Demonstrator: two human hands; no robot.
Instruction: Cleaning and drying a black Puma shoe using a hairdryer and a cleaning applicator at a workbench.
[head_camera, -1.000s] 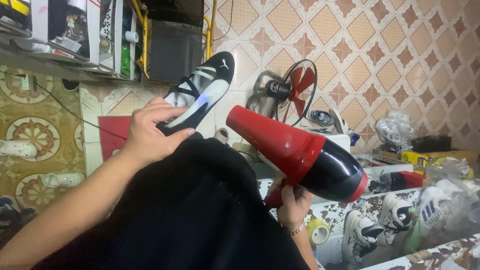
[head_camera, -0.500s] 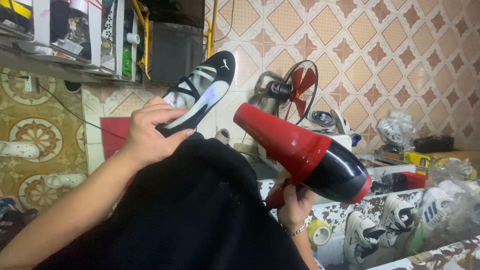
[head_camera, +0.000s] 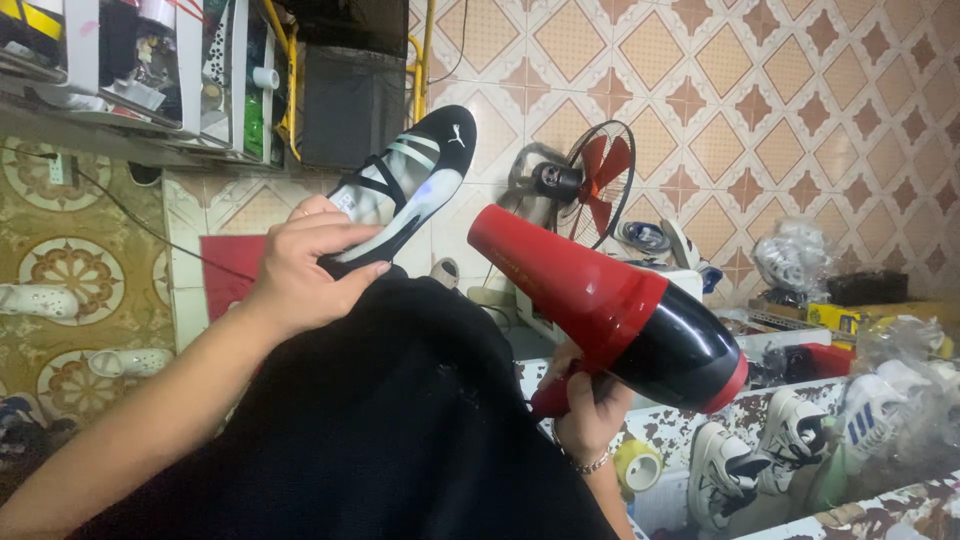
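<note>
Against tiled wall, hands hold shoe, seemingly dryer.

The shoe was black with white stripes; the dryer red and black; the fan had red blades; wall tiles showed cream-and-brown diamonds.

— What stands past the left fingers?
— A shelf up and to their left, and a black box right above them. A red mat lies just left of them, with white sandals further left on the floor.
— And near the right fingers?
— A fan with red blades above them, against the tiled wall. A tape roll sits just below them, white sneakers to their lower right, and a plastic bag and a yellow box well off to the right.
</note>
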